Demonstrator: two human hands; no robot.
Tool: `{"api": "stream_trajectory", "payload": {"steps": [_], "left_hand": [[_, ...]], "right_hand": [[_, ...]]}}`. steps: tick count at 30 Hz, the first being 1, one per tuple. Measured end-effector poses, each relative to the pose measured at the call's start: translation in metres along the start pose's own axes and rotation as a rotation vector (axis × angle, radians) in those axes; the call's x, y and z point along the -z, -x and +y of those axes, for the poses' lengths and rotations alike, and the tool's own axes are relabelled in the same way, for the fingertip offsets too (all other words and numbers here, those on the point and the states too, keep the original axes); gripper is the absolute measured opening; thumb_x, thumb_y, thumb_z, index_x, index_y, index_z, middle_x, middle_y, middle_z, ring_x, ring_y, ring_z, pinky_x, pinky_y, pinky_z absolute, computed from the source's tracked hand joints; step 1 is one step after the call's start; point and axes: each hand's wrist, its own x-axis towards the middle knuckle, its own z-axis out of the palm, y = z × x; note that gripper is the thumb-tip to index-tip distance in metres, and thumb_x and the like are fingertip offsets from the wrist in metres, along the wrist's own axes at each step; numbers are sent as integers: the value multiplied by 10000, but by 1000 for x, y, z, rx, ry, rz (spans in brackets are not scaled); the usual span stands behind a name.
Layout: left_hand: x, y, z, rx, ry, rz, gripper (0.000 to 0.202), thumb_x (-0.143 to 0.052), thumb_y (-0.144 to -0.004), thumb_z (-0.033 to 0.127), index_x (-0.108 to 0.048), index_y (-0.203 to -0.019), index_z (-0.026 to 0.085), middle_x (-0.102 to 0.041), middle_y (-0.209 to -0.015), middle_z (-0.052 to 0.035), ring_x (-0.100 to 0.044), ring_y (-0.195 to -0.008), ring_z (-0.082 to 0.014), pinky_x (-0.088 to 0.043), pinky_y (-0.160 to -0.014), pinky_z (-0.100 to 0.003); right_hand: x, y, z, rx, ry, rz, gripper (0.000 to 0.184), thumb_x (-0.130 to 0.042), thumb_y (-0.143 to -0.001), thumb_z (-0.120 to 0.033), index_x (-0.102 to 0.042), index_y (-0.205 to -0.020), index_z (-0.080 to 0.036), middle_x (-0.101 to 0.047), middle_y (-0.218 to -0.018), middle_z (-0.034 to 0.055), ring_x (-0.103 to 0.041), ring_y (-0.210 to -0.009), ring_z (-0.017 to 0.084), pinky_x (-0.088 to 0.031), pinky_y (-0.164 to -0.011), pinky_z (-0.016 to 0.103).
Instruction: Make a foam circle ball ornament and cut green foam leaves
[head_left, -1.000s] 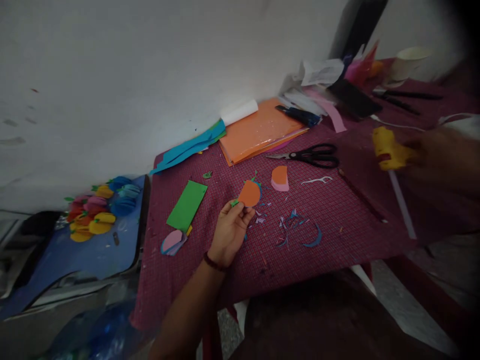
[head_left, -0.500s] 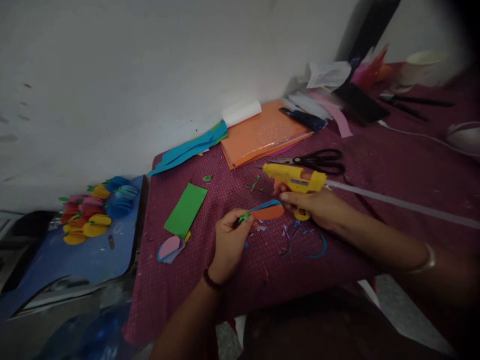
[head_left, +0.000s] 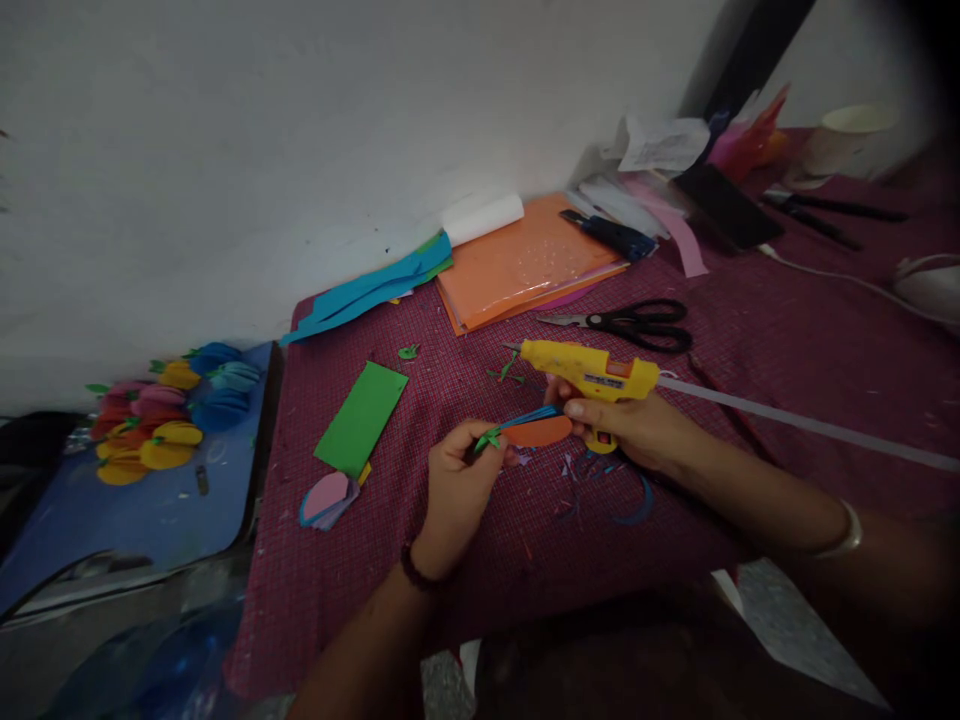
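My left hand pinches the green leaf end of a folded orange and blue paper piece, held nearly flat above the maroon tablecloth. My right hand grips a yellow glue gun, nozzle pointing left, and its fingertips touch the right end of the paper piece. A white glue stick trails from the back of the gun to the right.
Black scissors lie just behind the gun. A green paper strip and pink and blue cutouts lie to the left. Orange sheets and blue strips rest by the wall. Finished paper shapes sit on a blue board at left.
My right hand came in from the far right with the glue gun and now meets the paper piece. My left hand tipped the orange piece from upright to nearly flat.
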Motion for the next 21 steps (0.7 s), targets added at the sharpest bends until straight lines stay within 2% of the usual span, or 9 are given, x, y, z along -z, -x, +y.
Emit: {"api": "stream_trajectory", "payload": {"steps": [5, 8, 12, 17, 21], "left_hand": [[2, 3, 9, -247, -192, 13, 94, -630, -779, 150, -700, -728, 187, -644, -715, -16, -586, -691, -138, -447, -657, -243], [2, 4, 13, -301, -200, 16, 71, -656, -770, 167, -715, -741, 194, -649, -777, -34, -587, -732, -154, -449, -675, -258], [0, 4, 12, -260, -173, -15, 41, -686, -760, 179, -719, -773, 200, -643, -765, -29, -586, -727, -156, -453, -676, -256], [-4, 4, 6, -135, -100, -40, 25, -682, -769, 197, -689, -748, 186, -668, -732, -23, -623, -702, -154, -481, -691, -257], [-8, 4, 6, -41, -24, -19, 69, -682, -776, 234, -646, -764, 176, -685, -736, -22, -647, -673, -153, -517, -676, -273]], "right_hand": [[3, 2, 2, 32, -18, -27, 312, -790, -652, -388, -622, -837, -201, -604, -758, -18, -504, -566, 75, -435, -501, 206], [3, 3, 4, 35, -21, -60, 301, -775, -686, -382, -616, -870, -206, -607, -795, -11, -511, -588, 76, -436, -507, 199], [3, 4, 2, 77, 59, -73, 272, -746, -710, -378, -608, -880, -217, -634, -881, 14, -569, -681, 111, -493, -585, 236], [1, 3, -7, 226, 202, -65, 256, -729, -688, -374, -594, -853, -233, -658, -953, 37, -624, -928, 198, -526, -822, 356], [-2, 3, -4, 230, 204, -67, 293, -733, -663, -394, -589, -874, -251, -664, -966, 33, -627, -927, 212, -524, -836, 377]]}}
